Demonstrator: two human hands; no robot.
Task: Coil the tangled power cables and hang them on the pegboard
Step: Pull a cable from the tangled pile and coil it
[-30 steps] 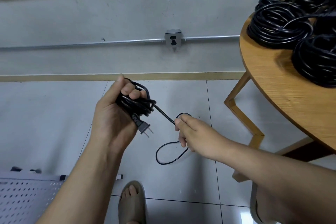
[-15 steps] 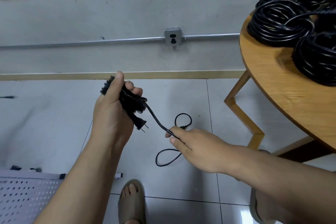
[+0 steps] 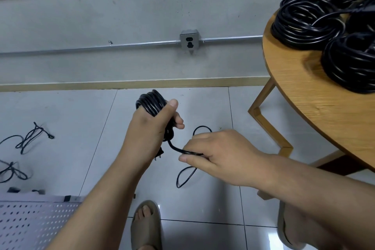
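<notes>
Thin black power cable (image 3: 151, 103) — partly wound into a coil, held above the pale tiled floor (image 3: 60, 111).
The left hand (image 3: 150, 134) clenches the coil; the right hand (image 3: 215, 154), fingers curled, grips the loose tail just beside it. A white perforated pegboard (image 3: 30, 223) lies low left — other black cable coils (image 3: 304, 22) sit on the round wooden table (image 3: 304, 107).

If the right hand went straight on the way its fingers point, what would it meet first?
Probably the plug hanging under the left hand, then that wrist. The right hand pinches the cable and points that way; depth is unclear.
</notes>
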